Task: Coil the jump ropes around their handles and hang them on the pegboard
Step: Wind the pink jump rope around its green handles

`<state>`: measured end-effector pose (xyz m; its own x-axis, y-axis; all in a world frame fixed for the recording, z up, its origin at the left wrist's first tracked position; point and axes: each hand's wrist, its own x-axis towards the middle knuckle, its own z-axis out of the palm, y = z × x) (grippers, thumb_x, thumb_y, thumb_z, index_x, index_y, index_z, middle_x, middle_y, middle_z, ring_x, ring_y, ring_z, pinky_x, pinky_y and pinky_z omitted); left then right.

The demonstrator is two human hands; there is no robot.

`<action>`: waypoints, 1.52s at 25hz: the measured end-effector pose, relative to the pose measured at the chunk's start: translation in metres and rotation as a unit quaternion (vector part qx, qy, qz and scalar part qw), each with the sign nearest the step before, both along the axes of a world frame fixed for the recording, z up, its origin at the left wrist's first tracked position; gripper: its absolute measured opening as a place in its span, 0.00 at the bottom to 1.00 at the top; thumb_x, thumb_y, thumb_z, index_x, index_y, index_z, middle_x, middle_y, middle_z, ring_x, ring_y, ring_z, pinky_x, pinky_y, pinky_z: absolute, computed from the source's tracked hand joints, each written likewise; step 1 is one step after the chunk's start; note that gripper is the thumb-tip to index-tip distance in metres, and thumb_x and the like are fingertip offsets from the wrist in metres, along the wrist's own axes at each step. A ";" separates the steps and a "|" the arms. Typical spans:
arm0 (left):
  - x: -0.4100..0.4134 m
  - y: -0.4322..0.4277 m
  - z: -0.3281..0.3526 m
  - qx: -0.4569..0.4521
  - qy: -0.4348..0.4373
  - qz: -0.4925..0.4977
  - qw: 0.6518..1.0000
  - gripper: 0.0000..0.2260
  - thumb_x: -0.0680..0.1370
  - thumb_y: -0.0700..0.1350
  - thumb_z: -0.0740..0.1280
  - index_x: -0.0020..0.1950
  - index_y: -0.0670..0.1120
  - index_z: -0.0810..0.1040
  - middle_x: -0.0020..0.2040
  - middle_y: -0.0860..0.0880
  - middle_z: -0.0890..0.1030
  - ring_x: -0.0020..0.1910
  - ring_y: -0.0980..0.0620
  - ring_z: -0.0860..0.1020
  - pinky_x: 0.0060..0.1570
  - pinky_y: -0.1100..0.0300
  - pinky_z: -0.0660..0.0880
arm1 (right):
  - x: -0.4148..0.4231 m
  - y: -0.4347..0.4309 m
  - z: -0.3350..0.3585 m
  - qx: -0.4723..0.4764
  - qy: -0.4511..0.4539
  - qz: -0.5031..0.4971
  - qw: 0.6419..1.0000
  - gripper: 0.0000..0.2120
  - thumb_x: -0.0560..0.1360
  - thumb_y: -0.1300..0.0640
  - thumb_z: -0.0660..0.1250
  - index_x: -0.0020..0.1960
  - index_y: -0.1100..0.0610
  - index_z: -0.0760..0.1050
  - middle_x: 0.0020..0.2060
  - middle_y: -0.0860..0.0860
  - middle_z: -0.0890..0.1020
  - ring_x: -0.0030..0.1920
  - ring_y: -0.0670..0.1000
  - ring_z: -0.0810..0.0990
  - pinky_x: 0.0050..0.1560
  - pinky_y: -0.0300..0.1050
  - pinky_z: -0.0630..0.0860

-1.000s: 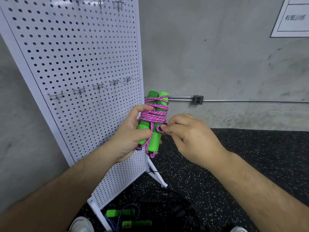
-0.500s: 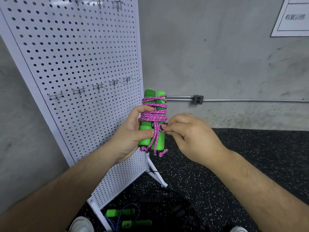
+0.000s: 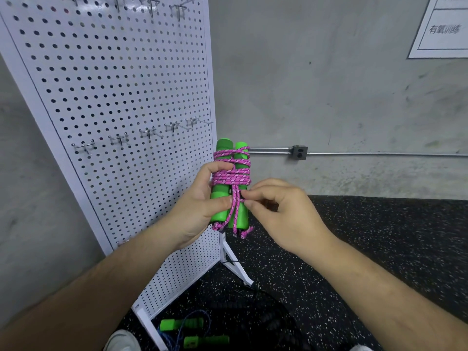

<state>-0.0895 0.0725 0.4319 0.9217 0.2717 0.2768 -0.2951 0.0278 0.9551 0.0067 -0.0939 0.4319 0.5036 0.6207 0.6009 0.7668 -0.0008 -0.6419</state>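
Centrally, the left hand (image 3: 200,211) is gripping the green handles (image 3: 229,188), the right hand (image 3: 278,211) pinching the soft, light pink rope (image 3: 231,177); holding the stiff handles looks safest

The white perforated metal pegboard (image 3: 114,79) is seen to be smoothly painted, with a soft sheen; its bent wire hooks (image 3: 119,139) are of bright, polished metal. The two green cylindrical handles (image 3: 222,148) look matt and foam-like, and the pink braided cord (image 3: 231,174) wound on them is woven and textured. The grey concrete wall (image 3: 329,84) is rough and matt, the black speckled rubber floor (image 3: 379,236) granular, the thin conduit pipe (image 3: 379,154) dull metal.
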 end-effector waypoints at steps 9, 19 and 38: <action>-0.001 -0.002 0.001 0.008 0.014 0.001 1.000 0.28 0.70 0.32 0.66 0.67 0.51 0.70 0.52 0.49 0.84 0.47 0.50 0.82 0.47 0.51 0.82 | -0.010 0.012 0.004 0.052 0.225 0.008 0.973 0.11 0.74 0.65 0.74 0.43 0.49 0.82 0.30 0.39 0.78 0.35 0.42 0.73 0.40 0.32 0.73; -0.002 0.001 -0.002 0.116 0.040 0.073 0.990 0.27 0.78 0.29 0.65 0.66 0.58 0.71 0.53 0.51 0.84 0.46 0.48 0.81 0.50 0.44 0.80 | -0.013 0.016 0.001 0.055 0.209 0.003 0.976 0.11 0.74 0.64 0.75 0.47 0.48 0.83 0.40 0.45 0.85 0.40 0.46 0.80 0.48 0.39 0.78; 0.007 -0.003 -0.006 0.109 0.068 0.065 0.990 0.29 0.68 0.39 0.63 0.65 0.64 0.75 0.64 0.49 0.79 0.63 0.38 0.77 0.64 0.35 0.74 | -0.027 0.020 0.008 -0.100 -0.055 -0.118 0.987 0.11 0.74 0.58 0.70 0.56 0.54 0.80 0.48 0.47 0.80 0.47 0.47 0.76 0.49 0.41 0.73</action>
<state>-0.0826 0.0695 0.4255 0.9158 0.3379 0.2171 -0.1500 -0.2136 0.9653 -0.0201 -0.0738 0.4401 0.5863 0.6057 0.5379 0.7954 -0.3046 -0.5240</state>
